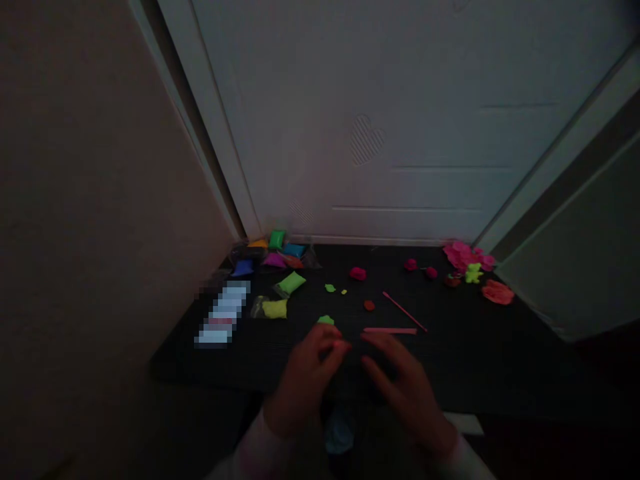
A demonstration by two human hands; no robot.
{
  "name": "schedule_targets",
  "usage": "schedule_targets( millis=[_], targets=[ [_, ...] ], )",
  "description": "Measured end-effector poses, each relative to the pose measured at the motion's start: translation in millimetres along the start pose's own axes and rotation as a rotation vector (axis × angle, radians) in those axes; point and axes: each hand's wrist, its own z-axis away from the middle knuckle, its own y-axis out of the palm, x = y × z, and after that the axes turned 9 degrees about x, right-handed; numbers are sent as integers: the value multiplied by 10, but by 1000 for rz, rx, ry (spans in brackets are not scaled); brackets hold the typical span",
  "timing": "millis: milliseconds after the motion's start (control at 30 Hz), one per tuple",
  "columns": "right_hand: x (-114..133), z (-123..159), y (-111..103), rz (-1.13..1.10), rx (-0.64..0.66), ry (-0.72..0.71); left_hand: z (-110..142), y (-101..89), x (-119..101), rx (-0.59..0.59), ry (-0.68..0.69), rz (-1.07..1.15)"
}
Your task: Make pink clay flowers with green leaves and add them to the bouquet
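Observation:
My left hand [314, 363] is over the front of the dark table, thumb and fingertips pinched together. A tiny bright red piece [339, 343] shows between them, too blurred to tell its exact kind. Just right of it, my right hand [400, 377] hovers with thumb and fingers apart, holding nothing that I can see. Behind the left fingertips lies a light green clay piece [325, 320], partly covered. A flat pink tool [390, 331] lies just beyond the right fingers, and a thin pink stick [405, 311] slants behind it. A small red clay lump [369, 305] sits nearby.
Bags of green clay [291, 284] and yellow clay [275, 309] lie left, with several coloured packets [294, 250] behind. A blurred-out phone-like object [223, 313] is at the left edge. Pink flowers [463, 255], a yellow bear figure [473, 273] and a coral piece [497, 292] stand right.

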Motion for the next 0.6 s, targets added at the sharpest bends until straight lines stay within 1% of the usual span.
schedule_targets(
  millis=[33,133,200,267,333,433,500,600],
  targets=[
    [-71,-152,-88,19,-18,29,-128,-56,-41,9,55,-168],
    [-310,-700,-286,110,-30,95,-576,-153,-107,56,140,-305],
    [-446,-1030,-326,185,1,117,-841,-160,-90,82,188,-388],
    [-545,-1253,-294,261,59,119,-1023,-159,-30,108,215,-451],
    [-615,-1358,-220,334,105,117,-1119,-180,57,128,226,-488],
    [-684,-1378,-109,416,143,126,-1161,-247,184,142,227,-487],
    [-720,-1374,-67,447,157,132,-1171,-277,239,151,225,-450],
    [-777,-1400,-40,462,166,129,-1194,-273,279,150,237,-366]
  ],
)
